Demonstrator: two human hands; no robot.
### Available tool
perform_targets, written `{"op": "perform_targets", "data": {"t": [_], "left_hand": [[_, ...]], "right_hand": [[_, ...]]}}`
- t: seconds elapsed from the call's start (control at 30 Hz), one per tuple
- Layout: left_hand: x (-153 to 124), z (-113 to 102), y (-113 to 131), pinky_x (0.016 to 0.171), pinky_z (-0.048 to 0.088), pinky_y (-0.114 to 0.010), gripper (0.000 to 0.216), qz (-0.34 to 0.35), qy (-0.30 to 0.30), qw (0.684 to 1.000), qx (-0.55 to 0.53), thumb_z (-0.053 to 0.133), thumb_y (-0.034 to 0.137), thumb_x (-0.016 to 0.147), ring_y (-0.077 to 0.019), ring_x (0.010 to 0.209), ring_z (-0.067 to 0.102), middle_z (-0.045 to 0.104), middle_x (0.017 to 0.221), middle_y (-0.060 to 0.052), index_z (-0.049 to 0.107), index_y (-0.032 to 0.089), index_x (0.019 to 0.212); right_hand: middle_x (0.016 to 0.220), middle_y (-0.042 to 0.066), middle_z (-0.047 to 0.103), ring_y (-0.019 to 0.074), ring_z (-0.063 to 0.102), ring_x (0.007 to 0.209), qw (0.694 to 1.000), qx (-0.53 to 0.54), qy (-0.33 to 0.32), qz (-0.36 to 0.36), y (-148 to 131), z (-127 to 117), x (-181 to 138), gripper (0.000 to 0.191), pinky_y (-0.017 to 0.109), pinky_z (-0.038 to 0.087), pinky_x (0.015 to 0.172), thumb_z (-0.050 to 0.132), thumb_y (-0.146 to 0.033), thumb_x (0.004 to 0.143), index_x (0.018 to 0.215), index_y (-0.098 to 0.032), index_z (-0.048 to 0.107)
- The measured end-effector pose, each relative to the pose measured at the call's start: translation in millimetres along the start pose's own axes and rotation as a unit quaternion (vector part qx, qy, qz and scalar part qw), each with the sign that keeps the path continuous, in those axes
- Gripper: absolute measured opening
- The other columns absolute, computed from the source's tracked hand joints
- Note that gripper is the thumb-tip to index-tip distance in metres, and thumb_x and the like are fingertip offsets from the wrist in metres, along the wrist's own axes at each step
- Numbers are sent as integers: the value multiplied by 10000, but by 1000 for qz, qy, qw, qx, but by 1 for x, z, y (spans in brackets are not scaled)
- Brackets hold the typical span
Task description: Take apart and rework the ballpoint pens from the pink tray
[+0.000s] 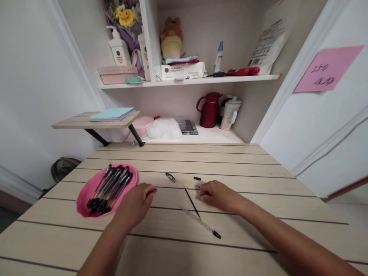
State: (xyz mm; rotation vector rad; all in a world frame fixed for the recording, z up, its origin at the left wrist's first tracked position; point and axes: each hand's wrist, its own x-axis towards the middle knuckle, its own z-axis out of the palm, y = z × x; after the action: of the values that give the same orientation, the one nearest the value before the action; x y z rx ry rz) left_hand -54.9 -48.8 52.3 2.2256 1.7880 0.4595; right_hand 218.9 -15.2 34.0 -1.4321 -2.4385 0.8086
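Note:
My left hand (139, 203) rests on the table just right of a pink plate (82, 193), its fingers curled in, with nothing visible in them. Several black-capped gel pens (110, 188) are heaped on that plate. My right hand (215, 194) is closed low over the tabletop, and a small silvery pen tip (199, 186) shows at its fingertips. Between the hands lie parts of a pen: a black cap (170, 177), a short black rubber grip (197, 178), and a thin ink refill (192, 201). The refill's lower end meets a clear pen barrel (204, 223) with a black end.
A small raised stand (66, 123) holding blue paper (110, 114) is at the back left. Behind the table, a white shelf (189, 81) carries bottles and boxes. Under it stand a red thermos jug (209, 111) and a pale cup (230, 114).

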Motion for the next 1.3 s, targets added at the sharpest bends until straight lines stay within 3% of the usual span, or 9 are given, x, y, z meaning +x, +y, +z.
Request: {"op": "perform_targets", "data": {"t": [0.23, 0.33, 0.43, 0.53, 0.7, 0.83, 1.0, 1.17, 1.3], "left_hand": [[-12, 42, 29, 543, 308, -227, 179, 40, -106, 988, -108, 466, 201, 666, -156, 594, 523, 609, 598, -15, 631, 202, 597], [-15, 51, 37, 448, 243, -208, 169, 17, -159, 970, -184, 485, 202, 634, -122, 464, 450, 527, 456, 18, 608, 184, 520], [-17, 58, 41, 417, 229, -199, 151, -23, -196, 945, -259, 499, 217, 628, -100, 422, 418, 492, 423, 32, 604, 163, 533], [-14, 62, 45, 400, 251, -193, 164, -75, -213, 910, -348, 515, 270, 643, -91, 413, 415, 490, 448, 34, 617, 149, 603], [1, 62, 55, 479, 360, -198, 300, -102, -158, 828, -528, 578, 337, 647, -105, 544, 511, 578, 622, 1, 602, 152, 882], [13, 56, 55, 600, 402, -222, 290, -111, -115, 770, -618, 573, 367, 683, -117, 659, 559, 620, 746, -51, 583, 138, 860], [30, 43, 42, 637, 420, -248, 277, -104, -71, 758, -640, 585, 392, 673, -134, 662, 572, 621, 716, -53, 558, 134, 771], [39, 42, 31, 523, 428, -236, 314, -142, -7, 751, -645, 558, 448, 671, -106, 496, 546, 511, 569, 47, 501, 166, 796], [35, 55, 25, 424, 369, -193, 353, -145, -11, 768, -624, 536, 472, 681, -75, 414, 485, 483, 568, 57, 513, 168, 860]], "right_hand": [[656, 45, 616, 154, 522, 581, 992, -113, -40, 35, -13, 25, -27, 249, 233, 260, 486, 556, -425, 658, 654, -181, 604], [680, 66, 628, 174, 543, 605, 987, -152, -23, 40, -18, 37, -36, 199, 244, 265, 501, 561, -371, 651, 637, -177, 601], [668, 64, 628, 162, 541, 600, 989, -137, -3, 47, -22, 39, -38, 154, 242, 271, 508, 520, -295, 683, 618, -175, 593], [610, 30, 608, 127, 506, 551, 997, -54, 4, 59, -24, 34, -34, 165, 220, 266, 480, 512, -302, 698, 605, -177, 567], [560, -15, 567, 83, 446, 497, 996, 88, 30, 10, -30, 29, -25, 167, 186, 263, 443, 472, -277, 739, 620, -173, 526], [550, -20, 556, 79, 449, 487, 991, 122, 43, -14, -35, 24, -13, 175, 182, 290, 457, 446, -273, 763, 648, -172, 531], [666, 27, 614, 126, 527, 611, 993, 19, 113, 27, -29, 9, 11, 217, 217, 326, 541, 428, -298, 784, 700, -171, 582], [804, 87, 648, 194, 570, 752, 984, -136, 64, 92, -28, 17, 29, 221, 260, 347, 599, 479, -347, 745, 745, -175, 618], [818, 125, 649, 226, 588, 750, 977, -184, 43, 100, -30, 39, 33, 243, 292, 378, 610, 474, -344, 733, 795, -161, 621]]}}
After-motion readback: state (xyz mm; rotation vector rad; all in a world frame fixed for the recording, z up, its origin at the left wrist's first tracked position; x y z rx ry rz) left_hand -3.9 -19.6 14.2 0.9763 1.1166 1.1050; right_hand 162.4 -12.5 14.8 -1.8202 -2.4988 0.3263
